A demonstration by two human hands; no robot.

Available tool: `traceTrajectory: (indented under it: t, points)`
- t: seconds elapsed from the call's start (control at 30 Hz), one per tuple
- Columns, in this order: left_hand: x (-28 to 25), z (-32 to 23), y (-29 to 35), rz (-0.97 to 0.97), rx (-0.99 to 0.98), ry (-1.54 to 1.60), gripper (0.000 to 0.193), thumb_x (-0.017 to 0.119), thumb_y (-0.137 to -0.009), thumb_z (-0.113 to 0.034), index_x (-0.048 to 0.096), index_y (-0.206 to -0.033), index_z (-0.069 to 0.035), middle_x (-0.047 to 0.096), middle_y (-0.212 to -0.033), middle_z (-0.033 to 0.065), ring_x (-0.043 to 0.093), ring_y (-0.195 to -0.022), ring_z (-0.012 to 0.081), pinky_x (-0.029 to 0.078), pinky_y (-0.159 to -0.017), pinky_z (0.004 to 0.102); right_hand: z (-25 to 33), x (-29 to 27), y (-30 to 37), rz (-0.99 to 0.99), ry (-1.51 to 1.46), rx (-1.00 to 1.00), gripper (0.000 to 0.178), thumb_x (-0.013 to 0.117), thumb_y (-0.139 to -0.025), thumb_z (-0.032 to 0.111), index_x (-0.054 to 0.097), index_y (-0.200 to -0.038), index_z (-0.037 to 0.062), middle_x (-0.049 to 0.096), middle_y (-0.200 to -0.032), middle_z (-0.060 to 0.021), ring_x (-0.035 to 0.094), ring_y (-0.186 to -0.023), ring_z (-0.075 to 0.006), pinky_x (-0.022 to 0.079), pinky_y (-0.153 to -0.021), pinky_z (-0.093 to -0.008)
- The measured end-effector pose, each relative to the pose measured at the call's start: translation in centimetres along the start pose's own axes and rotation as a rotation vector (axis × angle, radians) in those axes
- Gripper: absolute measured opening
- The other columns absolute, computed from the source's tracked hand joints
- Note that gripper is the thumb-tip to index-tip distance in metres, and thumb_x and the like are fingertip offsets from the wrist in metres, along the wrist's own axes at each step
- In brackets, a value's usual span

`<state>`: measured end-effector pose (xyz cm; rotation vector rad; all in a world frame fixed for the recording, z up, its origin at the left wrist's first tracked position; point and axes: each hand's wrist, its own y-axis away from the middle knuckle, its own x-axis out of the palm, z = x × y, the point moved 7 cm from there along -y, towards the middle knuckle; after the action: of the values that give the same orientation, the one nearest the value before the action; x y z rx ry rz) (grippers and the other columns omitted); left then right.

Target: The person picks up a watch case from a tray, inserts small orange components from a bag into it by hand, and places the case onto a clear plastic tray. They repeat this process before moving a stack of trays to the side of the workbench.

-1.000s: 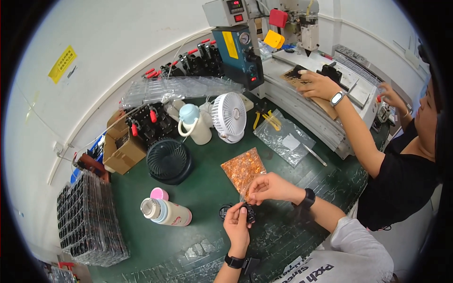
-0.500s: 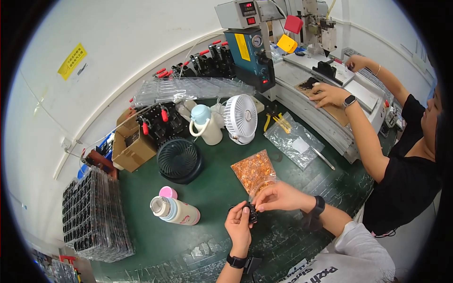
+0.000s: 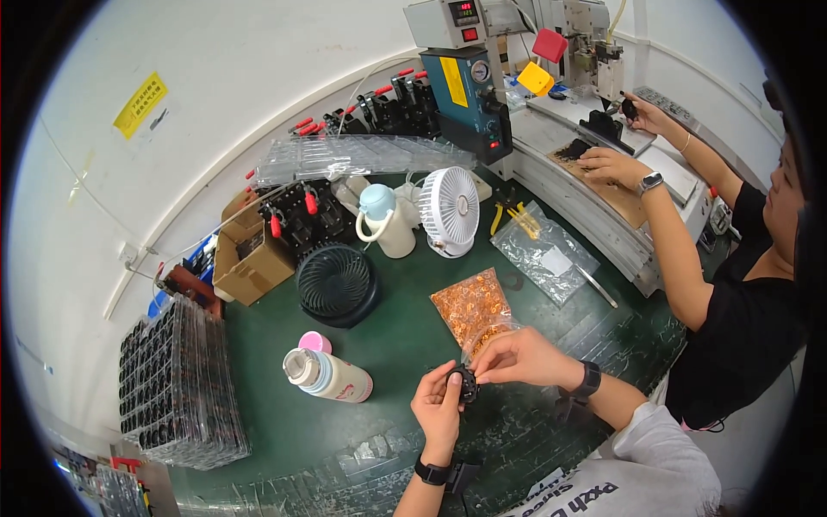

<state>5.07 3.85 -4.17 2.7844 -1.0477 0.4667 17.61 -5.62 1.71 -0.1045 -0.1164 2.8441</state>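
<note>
One small round black part sits in the person's left hand, pinched between thumb and fingers just above the green table. At its right edge, the right hand has thumb and forefinger pressed together, touching or nearly touching the part (whether something tiny is caught between those tips, I cannot tell). Just beyond the right hand lies a clear bag full of orange bits, its near end partly hidden by that hand. Left of the grip, well apart, stand a bottle and, just behind it, a pink cup. Farther past the grip come a black fan, a white fan and a pale jug. Beyond the right hand, off to the right, a flat plastic bag has yellow-handled pliers at its far end. At the far left of the grip rises a stack of trays; far to the right, a co-worker's hand rests at a machine.
</note>
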Motion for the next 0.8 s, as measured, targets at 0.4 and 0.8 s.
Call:
traceTrajectory:
  t: [0.4, 0.8]
  points:
    - [0.6, -1.9, 0.6, 0.068, 0.044, -0.125, 0.021, 0.062, -0.089, -0.004, 0.059, -0.110, 0.001, 0.067, -0.088, 0.0054, 0.055, -0.062, 0.0014, 0.037, -0.045, 0.0137, 0.9, -0.2, 0.1, 0.084, -0.053, 0.043, 0.006, 0.068, -0.079, -0.004, 0.064, -0.084, -0.0050, 0.065, -0.094, -0.0092, 0.066, -0.088, -0.0151, 0.055, -0.080, -0.0271]
    - [0.6, -1.9, 0.2, 0.085, 0.007, -0.216, 0.020, 0.064, -0.088, -0.004, 0.061, -0.107, 0.000, 0.066, -0.084, 0.0019, 0.051, -0.060, 0.0002, 0.036, -0.045, 0.0141, 1.8, -0.3, 0.1, 0.088, 0.414, -0.227, 0.012, 0.073, -0.078, 0.009, 0.067, -0.086, 0.0020, 0.068, -0.083, -0.0050, 0.065, -0.073, -0.0131, 0.052, -0.064, -0.0265]
